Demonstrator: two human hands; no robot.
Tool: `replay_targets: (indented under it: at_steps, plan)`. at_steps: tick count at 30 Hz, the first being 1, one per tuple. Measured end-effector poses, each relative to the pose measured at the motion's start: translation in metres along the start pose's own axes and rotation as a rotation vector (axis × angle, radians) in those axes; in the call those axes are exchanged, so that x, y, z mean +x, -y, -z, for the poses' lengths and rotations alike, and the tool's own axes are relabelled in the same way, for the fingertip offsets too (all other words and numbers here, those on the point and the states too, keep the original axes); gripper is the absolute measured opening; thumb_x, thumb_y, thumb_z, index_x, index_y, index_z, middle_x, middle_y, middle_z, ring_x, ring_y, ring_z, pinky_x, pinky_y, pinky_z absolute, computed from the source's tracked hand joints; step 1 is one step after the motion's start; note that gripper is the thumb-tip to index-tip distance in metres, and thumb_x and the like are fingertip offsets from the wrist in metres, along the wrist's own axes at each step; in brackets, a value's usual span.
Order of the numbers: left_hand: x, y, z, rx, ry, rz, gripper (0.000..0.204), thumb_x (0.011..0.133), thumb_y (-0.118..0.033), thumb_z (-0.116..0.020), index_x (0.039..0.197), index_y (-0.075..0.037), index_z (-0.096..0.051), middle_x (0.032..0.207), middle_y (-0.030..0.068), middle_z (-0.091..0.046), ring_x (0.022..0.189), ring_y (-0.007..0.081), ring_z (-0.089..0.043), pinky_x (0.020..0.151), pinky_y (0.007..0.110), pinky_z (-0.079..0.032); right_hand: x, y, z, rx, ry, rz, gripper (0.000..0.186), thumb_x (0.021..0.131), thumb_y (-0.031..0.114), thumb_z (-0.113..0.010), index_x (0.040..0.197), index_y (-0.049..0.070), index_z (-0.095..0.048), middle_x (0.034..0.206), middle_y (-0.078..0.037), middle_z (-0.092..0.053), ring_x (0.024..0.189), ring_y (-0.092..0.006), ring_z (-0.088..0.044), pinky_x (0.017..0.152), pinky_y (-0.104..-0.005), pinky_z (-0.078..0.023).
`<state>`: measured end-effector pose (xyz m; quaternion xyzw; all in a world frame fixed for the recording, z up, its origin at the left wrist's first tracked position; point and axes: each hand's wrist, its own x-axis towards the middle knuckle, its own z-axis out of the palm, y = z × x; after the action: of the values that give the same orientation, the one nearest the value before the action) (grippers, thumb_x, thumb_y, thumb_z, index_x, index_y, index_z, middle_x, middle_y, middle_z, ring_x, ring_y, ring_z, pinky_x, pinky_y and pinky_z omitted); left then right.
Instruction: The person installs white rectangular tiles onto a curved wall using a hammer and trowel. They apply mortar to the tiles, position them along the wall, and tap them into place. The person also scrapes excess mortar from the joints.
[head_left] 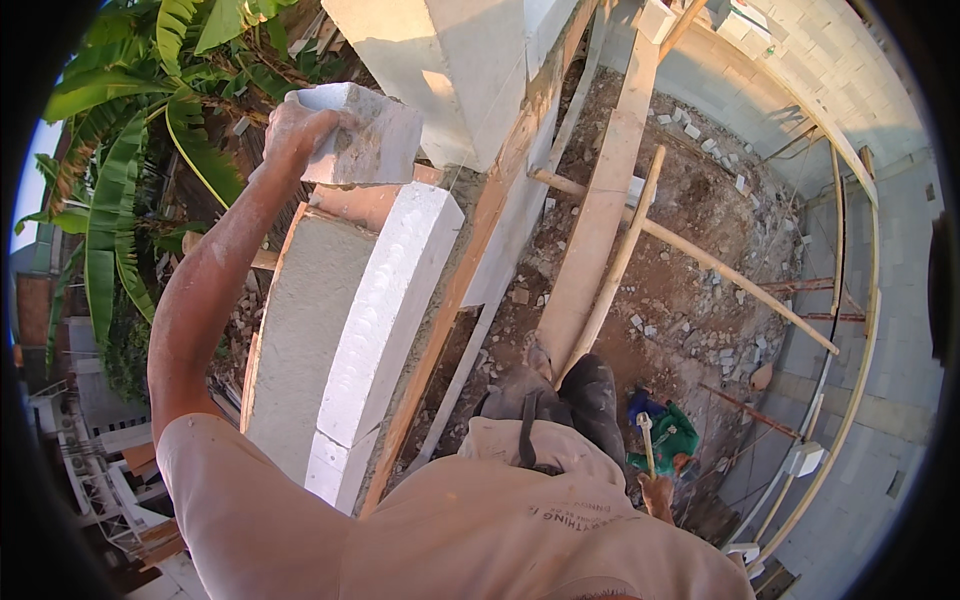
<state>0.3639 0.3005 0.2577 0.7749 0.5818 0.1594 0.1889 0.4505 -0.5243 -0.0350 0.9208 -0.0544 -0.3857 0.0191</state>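
Out at the upper left, my left hand (292, 132) grips a rough, pale building block (375, 145), with the thumb across its upper face. The block is tilted over the far end of a wall top. Just below it, a row of white blocks (392, 290) runs along the wall beside a grey mortar surface (310, 300). Low on the right, next to my body, my right hand (657, 496) is closed around the wooden handle of a tool (648, 446). The tool's kind cannot be made out.
Wooden planks (595, 210) and poles (725, 270) span a rubble-strewn pit (700, 200) right of the wall. A timber edge board (480, 260) follows the wall. Green and blue cloth (668, 437) shows below my right hand. Banana leaves (115, 200) crowd the left; grey block walls (880, 330) curve along the right.
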Motion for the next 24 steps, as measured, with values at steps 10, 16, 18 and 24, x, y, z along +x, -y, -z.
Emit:
replay_targets:
  at_steps: [10, 16, 18, 24]
  plan:
    - [0.051, -0.037, -0.07, 0.28, 0.059, -0.017, 0.092, 0.052, -0.042, -0.084, 0.13, -0.006, -0.053, 0.129, 0.0219, -0.05, 0.125, 0.0395, -0.045, 0.1, 0.049, -0.042, -0.014, 0.015, 0.047, -0.019, 0.031, -0.205, 0.054, 0.076, 0.046, -0.073, 0.102, -0.001, -0.072, 0.099, -0.026, -0.069, 0.099, -0.0387, -0.067, 0.084, -0.0452, -0.053]
    - [0.055, -0.039, -0.096, 0.286, 0.074, -0.025, 0.089, 0.051, -0.04, -0.085, 0.129, -0.007, -0.055, 0.128, 0.0228, -0.053, 0.123, 0.0422, -0.048, 0.099, 0.052, -0.042, -0.006, 0.023, 0.064, -0.07, 0.017, -0.174, 0.055, 0.075, 0.047, -0.074, 0.102, -0.001, -0.072, 0.099, -0.025, -0.07, 0.1, -0.0384, -0.067, 0.085, -0.0463, -0.052]
    - [0.057, -0.036, -0.102, 0.291, 0.068, -0.028, 0.089, 0.052, -0.04, -0.085, 0.128, -0.006, -0.055, 0.129, 0.023, -0.052, 0.123, 0.0423, -0.048, 0.099, 0.052, -0.042, 0.006, 0.037, 0.069, -0.088, 0.034, -0.157, 0.053, 0.075, 0.046, -0.074, 0.099, -0.001, -0.072, 0.094, -0.024, -0.069, 0.095, -0.0367, -0.066, 0.081, -0.0454, -0.051]
    - [0.067, -0.047, -0.121, 0.314, 0.09, 0.022, 0.085, 0.053, -0.038, -0.084, 0.127, -0.007, -0.055, 0.131, 0.0221, -0.052, 0.125, 0.0432, -0.048, 0.101, 0.049, -0.044, 0.04, 0.077, 0.087, 0.08, 0.03, -0.011, 0.043, 0.079, 0.038, -0.075, 0.091, -0.003, -0.071, 0.073, -0.016, -0.065, 0.065, -0.0271, -0.063, 0.057, -0.041, -0.048]
